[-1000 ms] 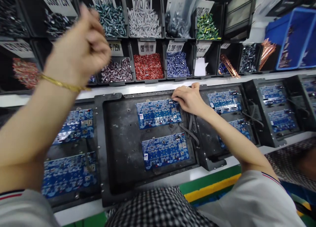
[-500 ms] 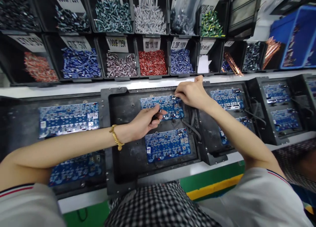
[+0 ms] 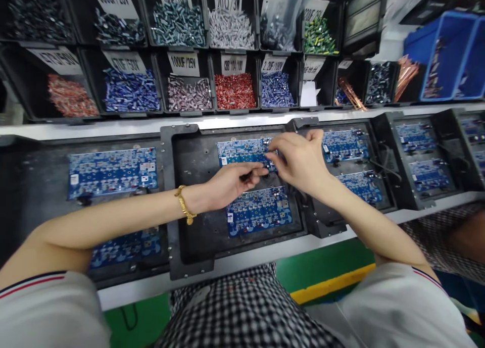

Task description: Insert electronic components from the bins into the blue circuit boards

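A blue circuit board (image 3: 238, 147) lies in the upper part of the black tray in front of me, partly covered by both hands. My left hand (image 3: 233, 186) is over its lower edge, fingers curled together with the forefinger extended; something small and dark shows in the fingers, too small to name. Just right of it, my right hand (image 3: 301, 158) is over the board's right end. Its thumb and forefinger are slightly apart, close to the left fingertips, with nothing visible between them. A second blue circuit board (image 3: 261, 214) lies below in the same tray.
Black bins of loose components, such as red capacitors (image 3: 235, 91) and white resistors (image 3: 231, 30), line the back. Trays with more boards (image 3: 113, 174) stand on both sides. The tray's raised black frame (image 3: 170, 201) borders the work area. Another person's checked garment (image 3: 432, 227) is at right.
My right hand has come down and toward the left hand from the board's top right corner, its fingers parting. My left forefinger has straightened to the right. The camera view has shifted slightly.
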Action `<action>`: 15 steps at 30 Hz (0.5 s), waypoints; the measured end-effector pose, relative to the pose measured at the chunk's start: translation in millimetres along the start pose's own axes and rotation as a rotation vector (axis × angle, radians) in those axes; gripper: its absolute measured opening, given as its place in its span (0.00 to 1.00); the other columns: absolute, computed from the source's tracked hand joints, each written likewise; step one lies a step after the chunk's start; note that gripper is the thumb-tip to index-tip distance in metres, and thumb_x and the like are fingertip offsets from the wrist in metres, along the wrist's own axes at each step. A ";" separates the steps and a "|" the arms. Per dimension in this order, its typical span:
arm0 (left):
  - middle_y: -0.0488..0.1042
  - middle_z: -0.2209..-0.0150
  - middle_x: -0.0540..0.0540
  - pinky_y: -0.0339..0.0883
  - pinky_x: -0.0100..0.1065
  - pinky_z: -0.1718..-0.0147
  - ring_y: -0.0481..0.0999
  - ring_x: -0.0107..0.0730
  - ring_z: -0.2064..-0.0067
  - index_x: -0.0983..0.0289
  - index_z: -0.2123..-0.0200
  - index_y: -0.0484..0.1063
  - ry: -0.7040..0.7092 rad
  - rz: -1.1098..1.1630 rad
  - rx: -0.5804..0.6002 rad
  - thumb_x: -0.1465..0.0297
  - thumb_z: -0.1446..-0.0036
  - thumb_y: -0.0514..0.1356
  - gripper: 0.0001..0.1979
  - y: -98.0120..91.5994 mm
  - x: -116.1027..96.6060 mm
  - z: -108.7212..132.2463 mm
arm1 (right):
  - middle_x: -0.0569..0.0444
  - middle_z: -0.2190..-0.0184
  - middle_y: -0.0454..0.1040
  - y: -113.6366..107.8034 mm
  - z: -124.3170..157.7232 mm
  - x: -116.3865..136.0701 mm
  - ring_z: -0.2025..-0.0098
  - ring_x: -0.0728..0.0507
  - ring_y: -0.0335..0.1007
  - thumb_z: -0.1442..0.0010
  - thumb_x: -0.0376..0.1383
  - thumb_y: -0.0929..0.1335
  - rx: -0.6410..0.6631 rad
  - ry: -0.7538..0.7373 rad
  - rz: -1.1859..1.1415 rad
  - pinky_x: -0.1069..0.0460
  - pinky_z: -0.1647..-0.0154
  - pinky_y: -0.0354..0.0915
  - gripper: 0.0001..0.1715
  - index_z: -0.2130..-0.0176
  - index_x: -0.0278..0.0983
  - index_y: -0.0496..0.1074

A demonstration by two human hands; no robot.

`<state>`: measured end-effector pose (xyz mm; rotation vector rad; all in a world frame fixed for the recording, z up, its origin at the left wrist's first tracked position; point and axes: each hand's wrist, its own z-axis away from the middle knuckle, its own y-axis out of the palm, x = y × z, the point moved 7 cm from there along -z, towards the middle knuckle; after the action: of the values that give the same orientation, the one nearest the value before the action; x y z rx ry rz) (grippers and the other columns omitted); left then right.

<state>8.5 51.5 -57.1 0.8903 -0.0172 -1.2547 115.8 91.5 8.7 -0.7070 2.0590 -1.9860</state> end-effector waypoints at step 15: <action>0.66 0.73 0.52 0.44 0.21 0.82 0.55 0.13 0.80 0.72 0.63 0.75 -0.002 -0.129 -0.053 0.75 0.41 0.57 0.08 -18.9 -4.8 2.9 | 0.46 0.60 0.71 43.8 -20.7 -57.3 0.60 0.38 0.63 0.44 0.34 0.60 0.105 0.149 0.053 0.44 0.60 0.46 0.10 0.65 0.34 0.68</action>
<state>-9.9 53.2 -64.1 0.8547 0.0727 -1.3698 147.3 135.8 -43.2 -0.4929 2.0111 -2.1582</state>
